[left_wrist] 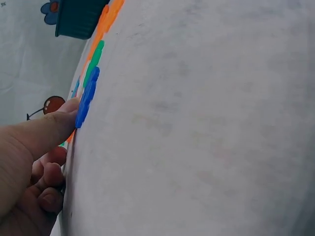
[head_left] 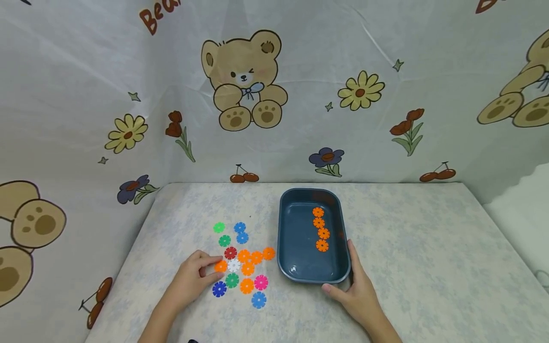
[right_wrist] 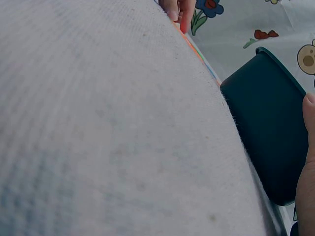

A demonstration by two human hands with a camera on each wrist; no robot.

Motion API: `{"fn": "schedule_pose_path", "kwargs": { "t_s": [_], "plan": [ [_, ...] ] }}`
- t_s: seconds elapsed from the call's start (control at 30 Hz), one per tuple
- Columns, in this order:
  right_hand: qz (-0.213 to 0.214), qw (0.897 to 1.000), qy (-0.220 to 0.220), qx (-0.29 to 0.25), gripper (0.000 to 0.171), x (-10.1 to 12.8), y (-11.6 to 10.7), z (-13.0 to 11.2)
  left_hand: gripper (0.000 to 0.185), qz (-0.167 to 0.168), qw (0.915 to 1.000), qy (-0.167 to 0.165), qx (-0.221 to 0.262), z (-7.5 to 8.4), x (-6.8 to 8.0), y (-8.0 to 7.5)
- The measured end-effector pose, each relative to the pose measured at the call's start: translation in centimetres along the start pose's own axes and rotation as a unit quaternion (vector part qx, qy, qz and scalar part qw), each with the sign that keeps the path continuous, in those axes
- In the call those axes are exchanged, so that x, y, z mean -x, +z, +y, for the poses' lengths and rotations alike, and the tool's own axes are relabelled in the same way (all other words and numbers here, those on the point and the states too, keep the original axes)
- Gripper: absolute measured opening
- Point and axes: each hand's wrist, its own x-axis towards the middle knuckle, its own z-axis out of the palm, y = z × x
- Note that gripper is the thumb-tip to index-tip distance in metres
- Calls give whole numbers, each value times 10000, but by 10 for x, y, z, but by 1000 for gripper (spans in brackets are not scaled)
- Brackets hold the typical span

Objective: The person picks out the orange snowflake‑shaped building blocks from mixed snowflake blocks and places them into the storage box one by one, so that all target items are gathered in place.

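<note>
My left hand (head_left: 190, 281) is at the left side of a group of plastic snowflake discs on the table. Its thumb and index finger pinch the edges of an orange snowflake disc (head_left: 220, 266). In the left wrist view, the thumb lies against a dark blue disc (left_wrist: 87, 98), and the other fingers are curled. With my right hand (head_left: 358, 297) I hold the near right corner of a dark blue tray (head_left: 296, 277), thumb at the near side and fingers along the right wall. Inside the tray lie several orange discs (head_left: 319, 222) in a line.
Close to the left hand lie a white disc (head_left: 233, 265), a red disc (head_left: 230, 252), a pink disc (head_left: 261, 282) and several orange, green and blue ones. A pale cloth covers the table (head_left: 407, 238). Behind stands a bear-printed curtain (head_left: 309, 133).
</note>
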Motion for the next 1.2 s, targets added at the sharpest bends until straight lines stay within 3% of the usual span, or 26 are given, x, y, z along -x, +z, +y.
{"fn": "schedule_pose_path", "kwargs": {
  "t_s": [0.33,0.53,0.73,0.93,1.2],
  "plan": [
    [-28,9999,12,-111,124,1,-1,0,29,46,10000,-3,9,-1,2,2],
    [-33,9999,67,-119,124,1,-1,1,27,151,9994,241,-188,3,4,2],
    [-25,9999,-16,-142,124,1,-1,1,27,460,9976,454,-245,11,5,2],
    [-14,9998,-55,-175,124,1,-1,1,28,635,9944,839,-31,28,1,0],
    [-22,9999,33,-140,123,0,0,1,26,478,9862,1555,317,64,-12,1]
  ]
}}
